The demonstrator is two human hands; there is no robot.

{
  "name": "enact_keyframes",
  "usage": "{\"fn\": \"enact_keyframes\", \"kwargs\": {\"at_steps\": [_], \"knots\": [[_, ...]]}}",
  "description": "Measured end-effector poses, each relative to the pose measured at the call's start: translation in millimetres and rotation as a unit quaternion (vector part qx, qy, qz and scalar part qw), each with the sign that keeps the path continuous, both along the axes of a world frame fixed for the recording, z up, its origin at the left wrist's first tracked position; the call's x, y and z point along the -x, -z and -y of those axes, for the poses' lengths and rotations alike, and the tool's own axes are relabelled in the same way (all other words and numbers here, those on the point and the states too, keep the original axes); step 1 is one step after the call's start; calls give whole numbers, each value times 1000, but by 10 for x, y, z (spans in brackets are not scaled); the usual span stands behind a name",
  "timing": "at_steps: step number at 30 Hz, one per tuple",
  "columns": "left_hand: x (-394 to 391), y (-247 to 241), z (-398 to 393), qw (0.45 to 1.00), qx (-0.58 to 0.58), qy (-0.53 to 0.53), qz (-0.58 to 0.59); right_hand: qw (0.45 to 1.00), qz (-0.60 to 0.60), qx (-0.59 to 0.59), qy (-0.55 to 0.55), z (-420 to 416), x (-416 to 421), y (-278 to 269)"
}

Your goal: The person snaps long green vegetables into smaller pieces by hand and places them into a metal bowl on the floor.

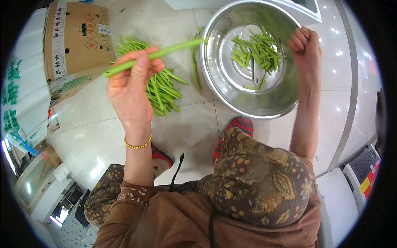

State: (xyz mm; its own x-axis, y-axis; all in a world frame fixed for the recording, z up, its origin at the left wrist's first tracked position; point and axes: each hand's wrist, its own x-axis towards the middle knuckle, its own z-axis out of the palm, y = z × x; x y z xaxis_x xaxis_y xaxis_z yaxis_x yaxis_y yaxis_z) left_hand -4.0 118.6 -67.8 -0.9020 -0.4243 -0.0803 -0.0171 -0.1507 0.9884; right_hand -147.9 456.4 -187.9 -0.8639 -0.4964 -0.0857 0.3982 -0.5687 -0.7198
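My left hand (136, 68) pinches a long green vegetable stalk (176, 48) between thumb and fingers. The stalk slants up to the right, its far end overlapping the near-left rim of a large stainless steel basin (214, 83) in view. Below that hand, a pile of green stalks (161, 93) lies on the floor. My right hand (305, 43) is curled into a fist at the basin's right rim; nothing shows in it, though its palm is hidden. Cut stalk pieces (260, 51) lie in the basin, partly over a metal utensil (256, 74) with a holed handle.
A few thin leafy stems (194, 68) lie on the tiled floor (186, 130) between pile and basin. At the left stands a cardboard box (77, 40) bearing writing, beside a white sack (28, 86). A white container (310, 12) stands behind the basin. My slippered feet are below.
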Motion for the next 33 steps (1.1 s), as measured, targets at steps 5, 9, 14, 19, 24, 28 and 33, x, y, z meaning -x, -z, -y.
{"fn": "enact_keyframes", "kwargs": {"at_steps": [5, 9, 14, 19, 24, 28, 33], "knots": [[-18, 182, -118, 994, -43, 85, 60, 873, -316, -350, -121, 1166, -606, -734], [-80, 215, -29, 989, -48, 67, 119, 758, -385, -487, -200, 1371, -857, -822], [-216, 289, 58, 990, -60, 86, 92, 917, -153, -367, -20, 1011, -646, -291], [-224, 307, 20, 977, -93, 157, 109, 946, -143, -268, -114, 1236, -688, -540], [-226, 374, -29, 970, -84, 194, 117, 880, -242, -310, -265, 1401, -813, -741], [-283, 430, -111, 981, -7, 159, 114, 841, -245, -423, -232, 1465, -936, -705], [23, 216, -171, 992, 118, 27, -23, 923, 38, -370, 99, 929, -598, -195]]}}
